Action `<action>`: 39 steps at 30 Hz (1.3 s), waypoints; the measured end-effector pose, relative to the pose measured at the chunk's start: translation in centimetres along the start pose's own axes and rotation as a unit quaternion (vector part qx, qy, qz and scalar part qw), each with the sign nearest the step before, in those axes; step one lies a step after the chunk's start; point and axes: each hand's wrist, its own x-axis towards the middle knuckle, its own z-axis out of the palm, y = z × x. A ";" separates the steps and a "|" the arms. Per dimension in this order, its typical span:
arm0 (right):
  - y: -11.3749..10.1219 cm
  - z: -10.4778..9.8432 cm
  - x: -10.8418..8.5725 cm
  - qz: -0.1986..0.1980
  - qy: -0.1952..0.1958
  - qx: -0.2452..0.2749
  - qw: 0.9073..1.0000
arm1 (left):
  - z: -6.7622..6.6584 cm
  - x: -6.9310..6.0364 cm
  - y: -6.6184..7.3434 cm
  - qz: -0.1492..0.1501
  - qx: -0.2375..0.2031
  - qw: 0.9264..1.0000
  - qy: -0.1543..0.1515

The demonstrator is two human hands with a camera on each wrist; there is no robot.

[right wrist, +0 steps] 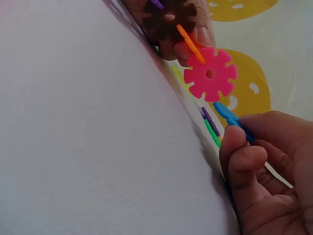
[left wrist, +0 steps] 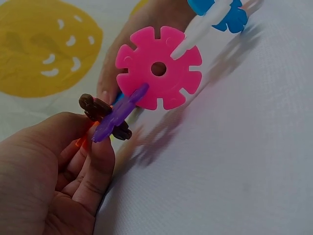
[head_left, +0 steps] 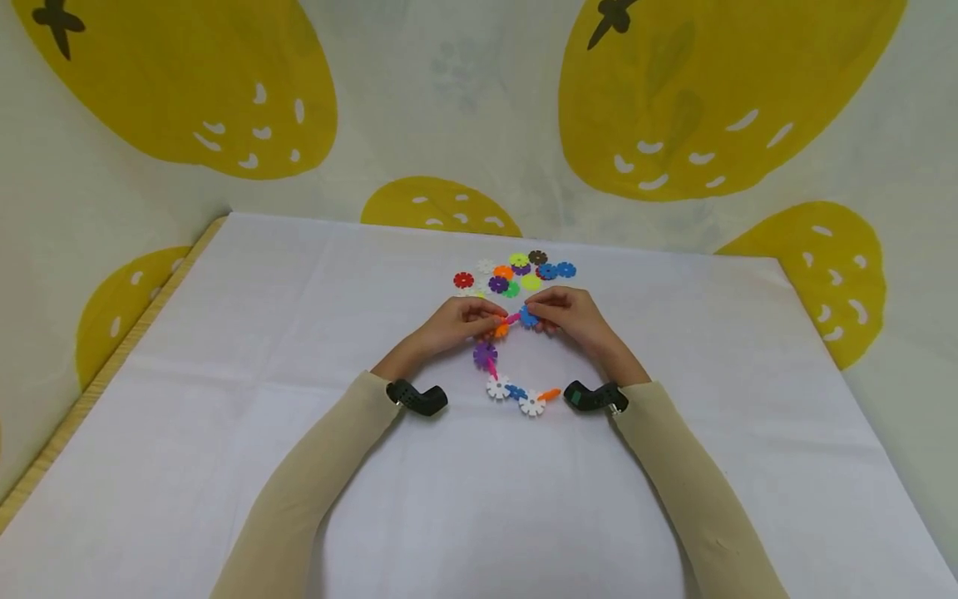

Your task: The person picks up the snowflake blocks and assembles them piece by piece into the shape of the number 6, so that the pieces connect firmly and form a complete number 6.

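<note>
A curved chain of notched plastic snowflake discs, linked slot to slot, lies between the hands. My left hand pinches the chain near a brown disc and an orange disc. Between the thumb and fingers of my right hand is a blue disc. Seen edge-on in the right wrist view, its rim meets a pink disc; whether it is slotted in, I cannot tell. Toward me the chain continues through a purple disc, another pink one and white discs, ending in an orange disc.
Loose discs of several colours lie behind the hands, among them a red one, a brown one and a blue one. A white cloth covers the table. Behind it hangs a fruit-patterned curtain.
</note>
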 end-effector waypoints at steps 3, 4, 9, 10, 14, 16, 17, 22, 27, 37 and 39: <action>0.2 -0.2 -0.1 0.005 0.000 0.039 0.999 | 0.0 0.0 0.1 -0.005 -0.004 1.000 0.001; 0.2 -0.3 -0.1 0.006 -0.002 0.054 0.999 | 0.0 0.0 0.1 -0.005 -0.005 1.000 0.001; 0.3 -0.3 -0.2 0.009 -0.011 0.084 0.996 | 0.1 0.0 0.0 0.002 -0.002 1.000 -0.003; 0.3 -0.3 -0.2 0.009 -0.014 0.085 0.996 | 0.1 0.0 0.0 0.003 -0.001 1.000 -0.003; 0.2 -0.4 -0.2 0.003 -0.023 0.083 0.996 | 0.1 0.0 0.1 0.003 0.001 1.000 -0.002; 0.2 -0.5 -0.2 0.000 -0.027 0.080 0.996 | 0.1 0.0 0.1 0.005 0.000 1.000 -0.002; 0.2 -0.5 -0.3 0.000 -0.029 0.079 0.996 | 0.1 0.0 0.1 0.006 -0.001 1.000 -0.003; 0.1 -0.5 -0.3 0.008 -0.031 0.064 0.997 | 0.1 -0.1 0.3 0.009 0.001 1.000 -0.004; 0.0 -0.3 -0.2 0.014 -0.035 0.035 0.999 | 0.1 -0.2 0.3 0.007 0.008 1.000 -0.009; 0.1 0.1 0.0 -0.006 -0.031 0.027 0.999 | 0.0 0.0 -0.1 0.015 0.021 1.000 -0.013; 0.1 0.2 0.0 -0.009 -0.032 0.028 0.999 | 0.0 0.0 -0.1 0.015 0.024 1.000 -0.011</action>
